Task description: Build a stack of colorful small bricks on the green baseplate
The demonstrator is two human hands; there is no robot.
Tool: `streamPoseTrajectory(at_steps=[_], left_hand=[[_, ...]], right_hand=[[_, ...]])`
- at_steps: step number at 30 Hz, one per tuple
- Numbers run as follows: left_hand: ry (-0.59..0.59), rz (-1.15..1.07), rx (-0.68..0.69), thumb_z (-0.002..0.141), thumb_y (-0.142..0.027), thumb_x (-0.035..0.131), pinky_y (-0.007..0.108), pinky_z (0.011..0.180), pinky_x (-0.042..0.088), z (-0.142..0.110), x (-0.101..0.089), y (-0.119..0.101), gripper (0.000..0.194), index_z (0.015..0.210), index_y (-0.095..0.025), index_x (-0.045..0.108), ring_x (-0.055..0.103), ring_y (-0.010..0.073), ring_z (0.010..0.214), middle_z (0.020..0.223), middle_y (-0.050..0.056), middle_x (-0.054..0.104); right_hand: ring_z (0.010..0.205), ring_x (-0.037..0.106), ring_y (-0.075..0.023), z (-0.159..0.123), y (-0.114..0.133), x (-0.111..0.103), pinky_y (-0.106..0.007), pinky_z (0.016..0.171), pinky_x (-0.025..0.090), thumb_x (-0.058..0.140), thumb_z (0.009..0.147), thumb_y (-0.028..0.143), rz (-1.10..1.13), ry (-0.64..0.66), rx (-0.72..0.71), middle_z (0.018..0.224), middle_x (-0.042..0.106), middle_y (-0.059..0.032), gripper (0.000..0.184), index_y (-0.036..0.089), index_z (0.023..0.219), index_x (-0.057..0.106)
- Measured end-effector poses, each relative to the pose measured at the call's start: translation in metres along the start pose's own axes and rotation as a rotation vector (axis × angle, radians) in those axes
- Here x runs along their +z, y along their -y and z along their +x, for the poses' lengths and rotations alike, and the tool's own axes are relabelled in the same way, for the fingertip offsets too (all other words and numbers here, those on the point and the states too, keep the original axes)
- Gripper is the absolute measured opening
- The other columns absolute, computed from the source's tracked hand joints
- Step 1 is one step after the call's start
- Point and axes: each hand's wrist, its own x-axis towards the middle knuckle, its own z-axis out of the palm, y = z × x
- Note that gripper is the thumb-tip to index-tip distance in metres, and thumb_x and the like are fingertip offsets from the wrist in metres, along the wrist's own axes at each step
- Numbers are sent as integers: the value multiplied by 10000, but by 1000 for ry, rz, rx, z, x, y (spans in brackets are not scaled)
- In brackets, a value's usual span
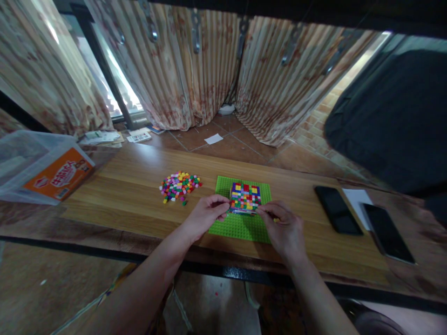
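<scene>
A square, low stack of small multicoloured toy bricks (245, 196) stands on a green studded baseplate (240, 230). My left hand (209, 209) is at the stack's front left corner, thumb and fingertips pinched together; whether anything tiny is between them I cannot tell. At the front right corner, my right hand (284, 228) has its thumb and forefinger against or very close to the stack's edge. A small yellow brick (276, 219) shows among its curled fingers. Left of the baseplate lies a loose pile of small coloured bricks (179, 184).
The baseplate lies on a wooden board (129, 186). A clear plastic box (31, 163) with an orange label stands far left. Two dark phone-like devices, a nearer-in one (338, 210) and an outer one (387, 232), lie right by white paper (358, 202). Curtains (195, 79) hang behind.
</scene>
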Motion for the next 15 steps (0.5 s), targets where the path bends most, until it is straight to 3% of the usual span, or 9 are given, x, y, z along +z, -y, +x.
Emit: streamPoseTrajectory(at_steps=[9,15], left_hand=[[10,-24,-2,734,-303,765,225,626,445,-2,-1,-4,230,884,-143,697,555,78,630,714,-12,633],[25,-71,8,700,-288,811,236,672,492,-4,-9,-10,282,915,-148,692,619,87,674,778,-7,660]], right_hand=[[648,615,-130,-2,2,2,-256,611,517,676,880,282,-18,-64,-31,828,693,-27,127,220,802,755],[651,620,-142,-4,16,0,-269,599,524,667,899,309,5,-155,-21,819,700,-36,140,219,823,742]])
